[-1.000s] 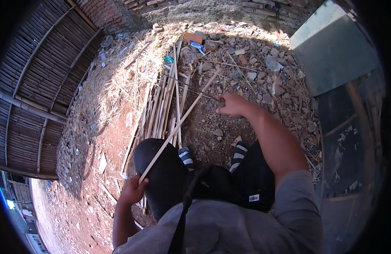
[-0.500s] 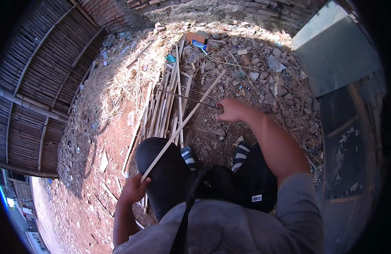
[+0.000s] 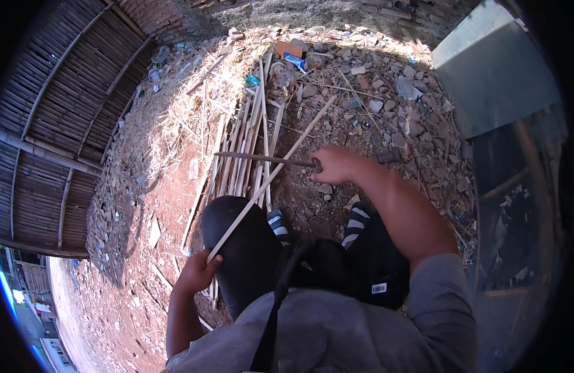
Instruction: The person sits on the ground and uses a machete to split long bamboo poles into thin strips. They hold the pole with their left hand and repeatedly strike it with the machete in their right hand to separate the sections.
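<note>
A seated or squatting person, seen from above, holds a long pale stick [image 3: 240, 219] and a long thin blade [image 3: 246, 156] outdoors. The left hand [image 3: 199, 273], in the lower left of the frame, pinches the stick's near end between thumb and fingers. The stick slants across the black trousers [image 3: 246, 273] at one knee, its far end up past the centre of the frame. The right hand [image 3: 334, 165], just right of centre, has its fingers curled around the blade's handle end. The blade points left across the stick; whether the two touch, I cannot tell. Beyond the knee, above centre-left, lies a pile of similar sticks [image 3: 238, 177] on bare earth. Striped sandals [image 3: 278, 227] show at lower centre. Stony rubble [image 3: 392, 121] covers the upper right, and a slatted wall [image 3: 69, 87] fills the upper left.
</note>
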Demonstrator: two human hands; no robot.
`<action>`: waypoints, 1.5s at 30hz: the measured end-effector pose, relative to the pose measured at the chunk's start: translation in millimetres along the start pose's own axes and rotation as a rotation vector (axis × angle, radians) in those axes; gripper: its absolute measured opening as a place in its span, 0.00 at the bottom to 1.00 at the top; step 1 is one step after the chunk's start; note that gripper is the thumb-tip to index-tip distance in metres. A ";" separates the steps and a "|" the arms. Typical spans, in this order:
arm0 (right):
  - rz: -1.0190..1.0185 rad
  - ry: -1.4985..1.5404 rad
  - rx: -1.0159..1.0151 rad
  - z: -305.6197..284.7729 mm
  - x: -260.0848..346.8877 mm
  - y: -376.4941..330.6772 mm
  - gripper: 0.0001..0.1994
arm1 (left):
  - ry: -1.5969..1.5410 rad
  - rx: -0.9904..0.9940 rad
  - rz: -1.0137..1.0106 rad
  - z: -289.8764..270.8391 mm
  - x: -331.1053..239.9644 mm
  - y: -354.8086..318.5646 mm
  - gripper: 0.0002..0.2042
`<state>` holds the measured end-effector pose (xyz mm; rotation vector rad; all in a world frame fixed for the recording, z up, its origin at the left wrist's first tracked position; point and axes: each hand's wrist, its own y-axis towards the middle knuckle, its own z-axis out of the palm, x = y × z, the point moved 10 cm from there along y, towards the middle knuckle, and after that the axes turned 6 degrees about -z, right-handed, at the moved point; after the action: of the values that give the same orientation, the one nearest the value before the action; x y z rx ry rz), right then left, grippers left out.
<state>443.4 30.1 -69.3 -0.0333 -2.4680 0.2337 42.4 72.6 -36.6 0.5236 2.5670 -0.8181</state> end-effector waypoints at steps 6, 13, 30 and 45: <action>0.043 -0.059 0.004 -7.8 -27.2 5.0 0.26 | 0.026 0.012 0.074 -5.6 -9.4 2.5 0.20; 0.067 -0.016 -0.082 -15.0 -23.7 -1.8 0.25 | 0.039 0.022 -0.002 -1.8 2.0 3.7 0.20; -0.089 -0.080 0.127 19.7 31.2 1.0 0.25 | 0.032 0.021 -0.007 -1.9 -0.3 1.1 0.19; -0.009 -0.086 0.114 9.1 28.4 -3.9 0.20 | 0.017 0.010 -0.017 -1.9 3.8 0.9 0.20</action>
<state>415.6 27.1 -58.3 0.0377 -2.5356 0.3783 39.1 75.3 -37.3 0.5139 2.5877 -0.8360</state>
